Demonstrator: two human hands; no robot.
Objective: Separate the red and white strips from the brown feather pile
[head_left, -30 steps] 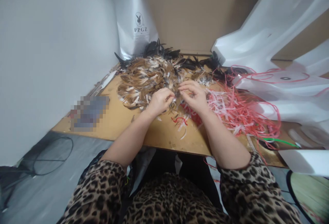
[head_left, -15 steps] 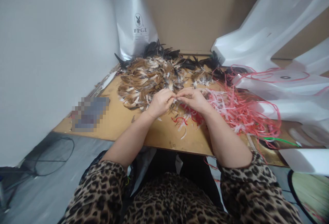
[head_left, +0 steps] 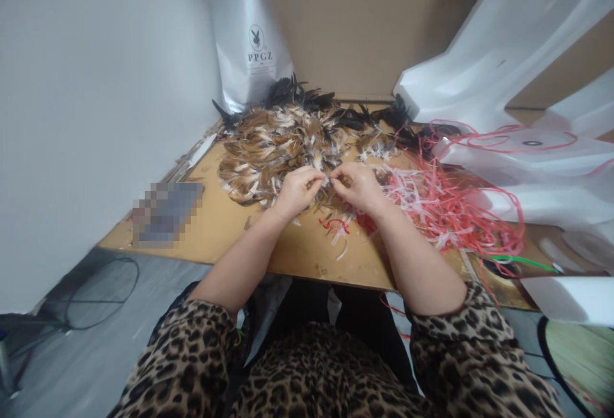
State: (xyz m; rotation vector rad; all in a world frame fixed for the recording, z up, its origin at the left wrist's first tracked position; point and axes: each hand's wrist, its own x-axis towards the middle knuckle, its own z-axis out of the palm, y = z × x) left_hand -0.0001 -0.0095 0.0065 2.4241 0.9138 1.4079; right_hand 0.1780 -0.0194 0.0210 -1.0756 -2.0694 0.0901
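Close together over the front edge of a feather pile (head_left: 268, 143), both hands are pinched, fingertips facing each other across a small gap. Thumb and fingers of my left hand (head_left: 300, 191) press together at the near side of the brown and white feathers. My right hand (head_left: 355, 185) is pinched the same way, just left of a tangle of pink and white ribbon strips (head_left: 446, 207). Whatever lies between the fingertips is too small to make out. Short red and white scraps (head_left: 338, 226) lie on the table below the hands.
Behind the feathers a silver-white bag (head_left: 249, 41) leans on the wall, with black feathers (head_left: 297, 92) at its foot. White sheets (head_left: 527, 156) stand and lie at the right. A blurred-out flat object (head_left: 167, 213) rests on the wooden table (head_left: 220, 232) at left.
My hands have drawn slightly apart, opening a small gap between fingertips that were touching. The feathers and ribbons stay where they were.
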